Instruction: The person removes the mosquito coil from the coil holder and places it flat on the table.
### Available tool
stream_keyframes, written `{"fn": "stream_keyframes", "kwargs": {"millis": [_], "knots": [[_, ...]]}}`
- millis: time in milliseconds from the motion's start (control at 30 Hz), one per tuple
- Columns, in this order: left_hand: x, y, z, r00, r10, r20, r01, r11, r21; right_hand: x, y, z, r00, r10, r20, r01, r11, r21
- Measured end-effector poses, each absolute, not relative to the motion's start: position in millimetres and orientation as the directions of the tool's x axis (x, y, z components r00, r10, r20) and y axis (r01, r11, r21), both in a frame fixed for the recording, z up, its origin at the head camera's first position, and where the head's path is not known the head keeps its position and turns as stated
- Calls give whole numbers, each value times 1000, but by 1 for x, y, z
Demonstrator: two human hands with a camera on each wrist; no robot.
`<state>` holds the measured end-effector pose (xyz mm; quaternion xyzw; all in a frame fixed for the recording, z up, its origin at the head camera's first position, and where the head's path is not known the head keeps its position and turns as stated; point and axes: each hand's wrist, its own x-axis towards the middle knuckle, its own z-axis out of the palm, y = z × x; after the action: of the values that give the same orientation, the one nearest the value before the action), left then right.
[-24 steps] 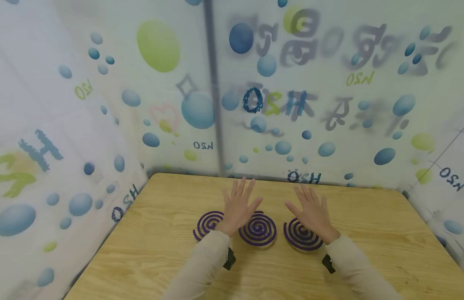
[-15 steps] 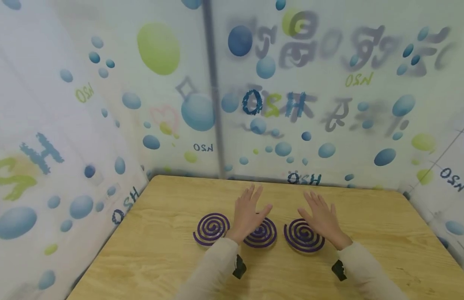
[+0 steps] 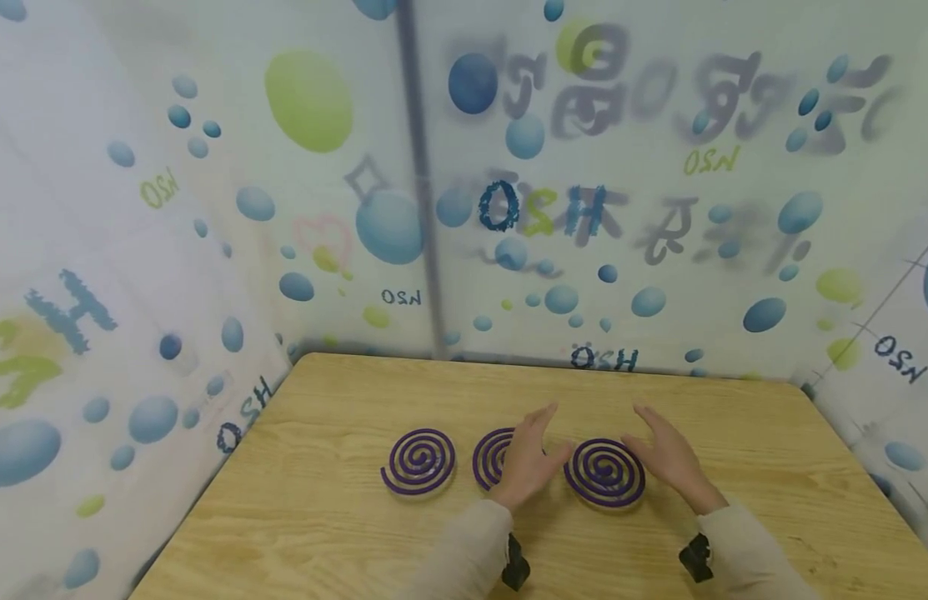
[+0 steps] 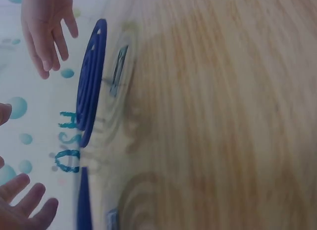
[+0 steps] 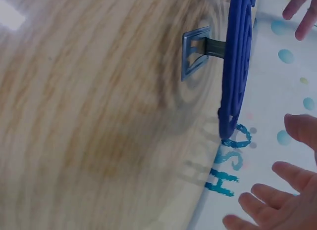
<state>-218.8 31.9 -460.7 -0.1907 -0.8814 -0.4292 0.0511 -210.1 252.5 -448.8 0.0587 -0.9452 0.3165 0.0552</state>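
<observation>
Three dark purple spiral mosquito coils stand in a row on the wooden table. In the head view, the right coil [image 3: 604,472] lies between my two hands. My left hand [image 3: 529,462] hovers over the middle coil [image 3: 489,454] and hides its right part. To the right of the right coil is my right hand [image 3: 675,460], thumb apart from the fingers. Both hands hold nothing. The left coil [image 3: 418,460] is fully visible. Seen edge-on in the right wrist view, a coil [image 5: 235,67] is raised off the wood by a metal stand [image 5: 194,52].
The light wooden table [image 3: 298,517] meets a patterned backdrop [image 3: 343,325] with bubbles and mirrored lettering at its back and sides. A dark strap device [image 3: 514,562] sits at the left wrist, and another such device [image 3: 696,558] at the right.
Both hands have moved right and nearer the body, turning from palms-down to palms facing each other. The left coil is now uncovered, and the left hand covers part of the middle one. The coils stayed put.
</observation>
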Motion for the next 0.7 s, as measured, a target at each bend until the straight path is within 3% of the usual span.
{"fn": "stream_keyframes", "kwargs": {"millis": [300, 700], "knots": [[-217, 49, -475, -912, 319, 257, 382, 437, 814, -206, 260, -461, -999, -47, -3, -29, 650, -760], [-214, 62, -479, -936, 326, 131, 254, 369, 894, -204, 260, -478, -1000, -21, -10, -3, 546, -838]]}}
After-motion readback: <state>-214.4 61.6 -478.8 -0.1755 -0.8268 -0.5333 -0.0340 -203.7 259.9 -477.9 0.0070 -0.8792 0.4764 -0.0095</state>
